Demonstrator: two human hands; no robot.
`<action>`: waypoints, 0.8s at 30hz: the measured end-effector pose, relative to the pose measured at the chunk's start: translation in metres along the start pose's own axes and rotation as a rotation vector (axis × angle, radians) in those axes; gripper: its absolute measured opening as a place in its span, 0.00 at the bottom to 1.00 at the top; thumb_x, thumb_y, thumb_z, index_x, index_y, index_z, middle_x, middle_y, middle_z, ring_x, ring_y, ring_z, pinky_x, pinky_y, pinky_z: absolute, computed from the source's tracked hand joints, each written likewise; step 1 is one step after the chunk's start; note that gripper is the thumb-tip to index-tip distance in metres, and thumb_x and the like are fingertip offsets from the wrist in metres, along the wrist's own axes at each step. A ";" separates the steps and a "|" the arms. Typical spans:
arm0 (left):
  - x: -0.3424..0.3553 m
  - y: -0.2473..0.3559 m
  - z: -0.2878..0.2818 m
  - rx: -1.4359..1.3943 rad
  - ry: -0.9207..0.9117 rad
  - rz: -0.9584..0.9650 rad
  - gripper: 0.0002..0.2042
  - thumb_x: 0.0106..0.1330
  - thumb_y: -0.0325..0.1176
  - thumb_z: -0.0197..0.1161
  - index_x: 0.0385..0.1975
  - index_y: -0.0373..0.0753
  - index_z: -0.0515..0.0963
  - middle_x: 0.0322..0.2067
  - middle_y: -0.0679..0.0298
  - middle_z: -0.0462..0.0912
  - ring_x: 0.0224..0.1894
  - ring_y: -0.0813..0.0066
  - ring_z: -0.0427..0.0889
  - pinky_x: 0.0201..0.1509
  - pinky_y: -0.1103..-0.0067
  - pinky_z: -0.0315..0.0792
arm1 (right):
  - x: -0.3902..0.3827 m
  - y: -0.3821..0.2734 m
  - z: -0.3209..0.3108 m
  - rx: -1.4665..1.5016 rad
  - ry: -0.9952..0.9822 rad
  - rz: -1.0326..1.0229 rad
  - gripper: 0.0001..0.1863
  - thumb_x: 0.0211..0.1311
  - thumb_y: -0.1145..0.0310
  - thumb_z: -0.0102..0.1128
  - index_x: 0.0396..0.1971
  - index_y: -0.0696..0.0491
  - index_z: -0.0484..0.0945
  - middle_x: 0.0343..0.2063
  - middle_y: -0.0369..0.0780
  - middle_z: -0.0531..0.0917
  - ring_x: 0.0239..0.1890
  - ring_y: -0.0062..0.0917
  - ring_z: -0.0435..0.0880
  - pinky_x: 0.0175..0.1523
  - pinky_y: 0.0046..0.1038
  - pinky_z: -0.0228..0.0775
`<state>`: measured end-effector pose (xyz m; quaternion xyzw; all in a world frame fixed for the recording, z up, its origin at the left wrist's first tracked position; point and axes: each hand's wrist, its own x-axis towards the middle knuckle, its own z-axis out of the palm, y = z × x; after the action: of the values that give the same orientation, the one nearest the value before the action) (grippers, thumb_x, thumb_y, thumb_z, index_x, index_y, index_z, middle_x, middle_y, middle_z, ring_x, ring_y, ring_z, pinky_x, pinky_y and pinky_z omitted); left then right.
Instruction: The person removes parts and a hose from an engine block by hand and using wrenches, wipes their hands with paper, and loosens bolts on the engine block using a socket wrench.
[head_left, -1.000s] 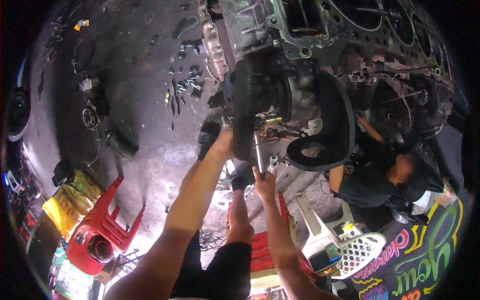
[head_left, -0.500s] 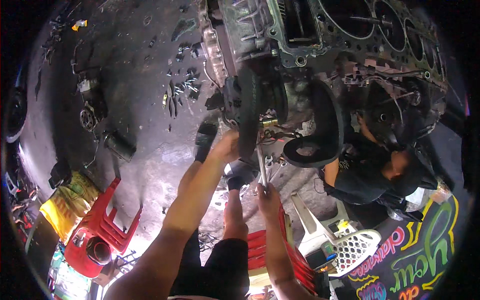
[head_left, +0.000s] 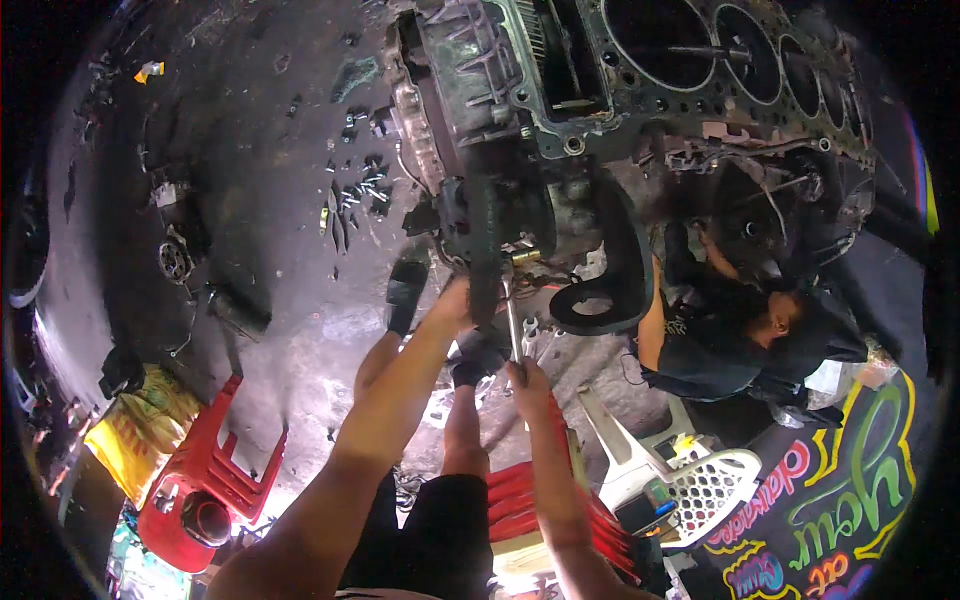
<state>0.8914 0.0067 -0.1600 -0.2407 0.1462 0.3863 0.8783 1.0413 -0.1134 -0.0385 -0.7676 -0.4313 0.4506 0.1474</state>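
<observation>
My right hand [head_left: 530,388] is closed round the lower end of a long chrome socket wrench [head_left: 514,318]. The wrench's upper end meets a brass-coloured cylindrical piece [head_left: 525,257] at the underside of a large engine block [head_left: 590,140]. Stretched forward, my left hand [head_left: 457,302] is beside a dark upright bracket [head_left: 487,240] on the engine's near end. Its fingers are hidden there, so whether they grip anything does not show. A black curved bracket [head_left: 612,270] with a round hole juts out to the right of the wrench.
Another person [head_left: 740,340] in dark clothes is low beside the engine at right, arms reaching toward it. Bolts and pliers [head_left: 338,218] lie on the floor at left. A red plastic chair [head_left: 200,490], a white plastic chair [head_left: 690,490] and a painted board [head_left: 840,510] are nearer.
The view has shifted slightly, so the engine appears farther left. My right hand stays on the wrench and my left hand stays by the bracket. The other person's head and arm have moved a little.
</observation>
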 end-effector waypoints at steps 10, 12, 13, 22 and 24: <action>0.008 0.008 0.040 -0.093 -0.426 -0.001 0.17 0.64 0.38 0.54 0.48 0.34 0.69 0.47 0.55 0.75 0.46 0.62 0.77 0.52 0.69 0.70 | -0.015 0.087 0.010 0.137 -0.456 0.429 0.20 0.55 0.52 0.63 0.16 0.54 0.72 0.14 0.31 0.70 0.19 0.19 0.70 0.25 0.25 0.60; -0.002 0.018 0.040 -0.058 -0.231 0.021 0.17 0.64 0.40 0.53 0.49 0.37 0.70 0.51 0.53 0.73 0.49 0.58 0.76 0.55 0.66 0.69 | -0.022 0.085 0.003 0.256 -0.579 0.559 0.19 0.56 0.54 0.62 0.16 0.52 0.71 0.11 0.29 0.65 0.13 0.17 0.65 0.19 0.25 0.55; -0.009 0.020 0.039 -0.090 -0.161 0.021 0.16 0.65 0.41 0.52 0.49 0.41 0.69 0.52 0.50 0.71 0.49 0.54 0.75 0.58 0.63 0.66 | -0.036 0.081 0.003 0.074 -0.476 0.305 0.19 0.57 0.55 0.61 0.14 0.50 0.69 0.08 0.27 0.62 0.09 0.14 0.59 0.14 0.24 0.49; -0.044 -0.010 0.059 0.080 0.359 0.247 0.16 0.67 0.44 0.44 0.49 0.47 0.70 0.44 0.69 0.78 0.50 0.69 0.74 0.58 0.63 0.63 | -0.093 0.000 -0.063 -0.085 -0.328 0.504 0.22 0.54 0.51 0.61 0.21 0.59 0.78 0.17 0.40 0.77 0.23 0.28 0.75 0.32 0.32 0.67; -0.040 -0.049 0.085 0.386 0.564 0.159 0.17 0.66 0.47 0.46 0.47 0.47 0.72 0.43 0.67 0.78 0.47 0.71 0.75 0.55 0.68 0.65 | -0.091 0.036 -0.078 -0.216 -0.203 0.496 0.19 0.52 0.54 0.64 0.28 0.59 0.78 0.19 0.42 0.79 0.24 0.32 0.77 0.35 0.34 0.68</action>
<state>0.9073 -0.0007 -0.0556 -0.1552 0.4716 0.3371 0.7999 1.1037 -0.1937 0.0336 -0.8119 -0.2884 0.4987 -0.0938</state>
